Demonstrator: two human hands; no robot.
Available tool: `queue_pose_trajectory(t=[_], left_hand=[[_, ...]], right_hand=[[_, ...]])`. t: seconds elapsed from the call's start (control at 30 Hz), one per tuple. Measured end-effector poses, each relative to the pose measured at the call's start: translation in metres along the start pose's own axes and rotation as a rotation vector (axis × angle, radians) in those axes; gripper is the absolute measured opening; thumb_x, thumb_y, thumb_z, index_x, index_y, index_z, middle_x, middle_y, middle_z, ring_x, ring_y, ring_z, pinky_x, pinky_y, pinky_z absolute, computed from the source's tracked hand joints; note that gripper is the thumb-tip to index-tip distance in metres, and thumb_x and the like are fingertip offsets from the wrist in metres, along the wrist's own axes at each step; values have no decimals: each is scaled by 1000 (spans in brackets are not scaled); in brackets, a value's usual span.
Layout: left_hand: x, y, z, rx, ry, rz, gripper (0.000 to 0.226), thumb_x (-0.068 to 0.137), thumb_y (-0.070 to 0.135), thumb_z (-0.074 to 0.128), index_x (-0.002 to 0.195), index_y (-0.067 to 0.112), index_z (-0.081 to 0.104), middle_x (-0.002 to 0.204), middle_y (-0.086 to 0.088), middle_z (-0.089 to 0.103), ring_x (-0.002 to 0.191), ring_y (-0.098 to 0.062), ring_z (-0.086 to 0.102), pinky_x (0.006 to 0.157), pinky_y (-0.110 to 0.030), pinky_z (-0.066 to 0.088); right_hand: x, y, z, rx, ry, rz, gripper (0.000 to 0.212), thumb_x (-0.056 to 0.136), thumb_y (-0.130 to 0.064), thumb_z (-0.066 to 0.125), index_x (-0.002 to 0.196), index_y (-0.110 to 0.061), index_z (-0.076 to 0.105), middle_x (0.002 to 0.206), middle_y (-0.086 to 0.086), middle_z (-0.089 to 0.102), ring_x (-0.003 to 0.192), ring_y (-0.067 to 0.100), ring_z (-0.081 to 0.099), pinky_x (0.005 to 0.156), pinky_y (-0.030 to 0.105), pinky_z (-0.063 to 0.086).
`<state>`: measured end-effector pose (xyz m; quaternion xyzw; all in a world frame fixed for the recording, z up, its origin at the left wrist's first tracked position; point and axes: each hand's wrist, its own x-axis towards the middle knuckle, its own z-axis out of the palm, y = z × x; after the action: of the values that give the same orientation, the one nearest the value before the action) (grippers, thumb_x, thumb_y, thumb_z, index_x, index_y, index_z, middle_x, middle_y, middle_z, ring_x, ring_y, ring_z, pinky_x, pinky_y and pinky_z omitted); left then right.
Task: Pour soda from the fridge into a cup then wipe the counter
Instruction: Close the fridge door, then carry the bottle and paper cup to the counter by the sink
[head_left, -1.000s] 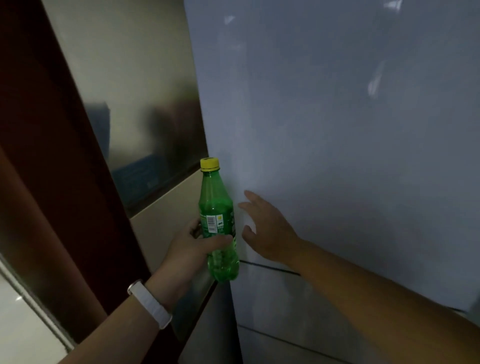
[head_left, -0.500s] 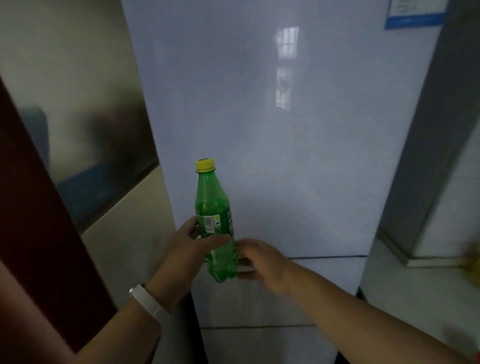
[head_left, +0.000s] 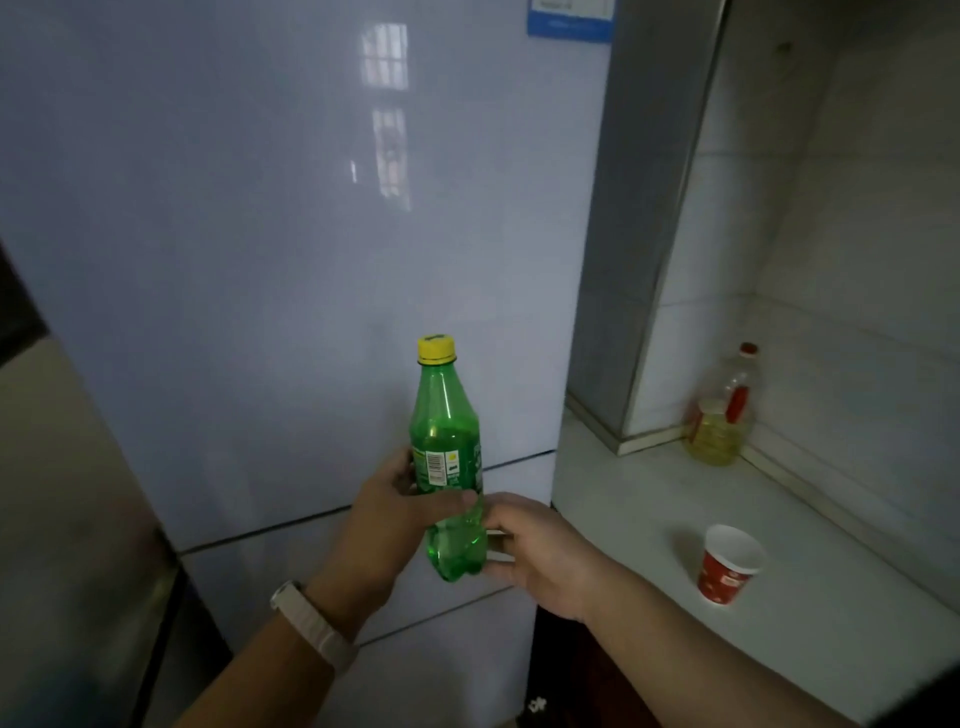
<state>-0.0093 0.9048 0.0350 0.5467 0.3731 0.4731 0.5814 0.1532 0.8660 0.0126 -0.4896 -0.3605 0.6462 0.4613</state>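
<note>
A green soda bottle (head_left: 448, 441) with a yellow cap stands upright in front of the closed pale fridge door (head_left: 291, 249). My left hand (head_left: 395, 514) grips its labelled middle. My right hand (head_left: 535, 551) touches the bottle's lower part from the right, fingers curled toward it. A red and white paper cup (head_left: 727, 564) stands empty-looking on the white counter (head_left: 649, 509) to the right of the fridge.
A plastic bottle of yellow oil (head_left: 724, 415) with a red cap stands in the counter's back corner by the tiled wall. A grey pillar (head_left: 639, 218) rises between fridge and counter. A blue label (head_left: 569, 21) is stuck at the fridge's top.
The view has swung right, bringing the counter, cup and oil bottle into sight. My right hand left the fridge door and came down to the bottle's base.
</note>
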Motion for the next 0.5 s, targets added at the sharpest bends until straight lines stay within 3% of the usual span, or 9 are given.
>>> queue_pose_trajectory(t=[0.27,0.5], left_hand=[[50,-42,98,40,-128,-65,51,60,3,83,109,10,68,103,-13,75,95,-37,71,86,-54,57],[87,-89,188,81,-222,-111,47,65,-3,83,108,9,69,99,-11,76,91,-31,72,79,-41,60]], right_hand=[[-4,-1,-106,66,120,-1,35,79,-17,64,112,-8,69,110,10,73,110,26,66,97,41,53],[-7,6,-205,91,216,26,39,78,-21,67,115,-8,66,107,6,74,107,23,67,98,40,52]])
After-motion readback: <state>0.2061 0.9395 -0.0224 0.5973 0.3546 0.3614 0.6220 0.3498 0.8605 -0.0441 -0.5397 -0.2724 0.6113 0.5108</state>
